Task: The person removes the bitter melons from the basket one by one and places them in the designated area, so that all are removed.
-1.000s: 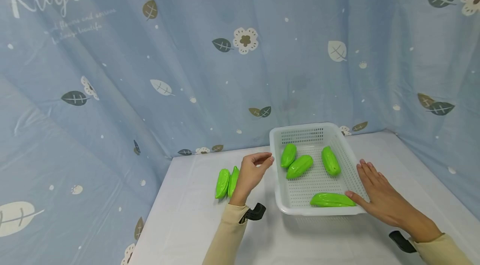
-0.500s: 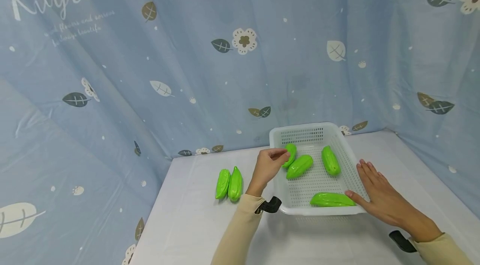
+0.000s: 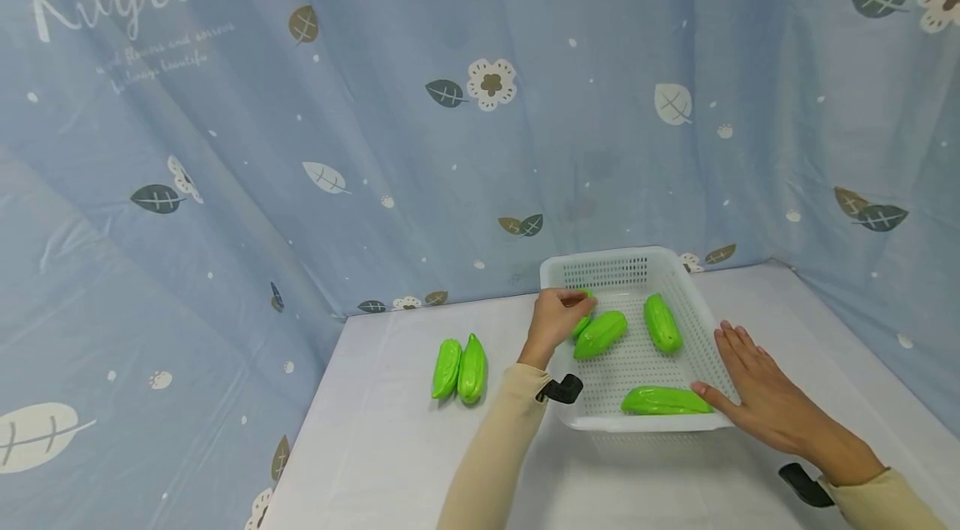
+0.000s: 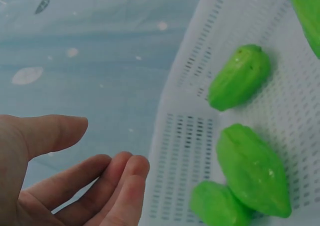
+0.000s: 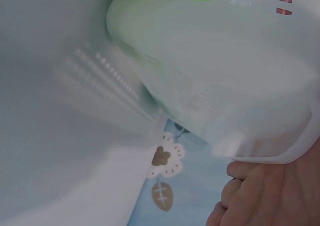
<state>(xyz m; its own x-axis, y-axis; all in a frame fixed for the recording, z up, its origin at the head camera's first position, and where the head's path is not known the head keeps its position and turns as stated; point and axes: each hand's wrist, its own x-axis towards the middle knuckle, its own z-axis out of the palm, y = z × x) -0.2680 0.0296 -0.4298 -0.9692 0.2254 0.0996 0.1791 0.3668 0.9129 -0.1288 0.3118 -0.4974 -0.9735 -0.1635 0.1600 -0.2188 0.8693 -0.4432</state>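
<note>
Looks onto the left hand [image 4: 70,181] at lower left, with its thumb [image 4: 57,132] held apart from loosely bent fingers [image 4: 131,193], near a white perforated basket [image 4: 172,186]. Shows four green fruits [image 4: 240,81] inside: two touching near the bottom, one just above, one cut off at upper right. Includes blue printed cloth [image 4: 105,96] behind.

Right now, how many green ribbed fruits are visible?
6. Four lie in the white basket: one fruit partly behind the left hand, one beside that, one farther right, one at the near side. Two lie on the table: one left, one right.
</note>
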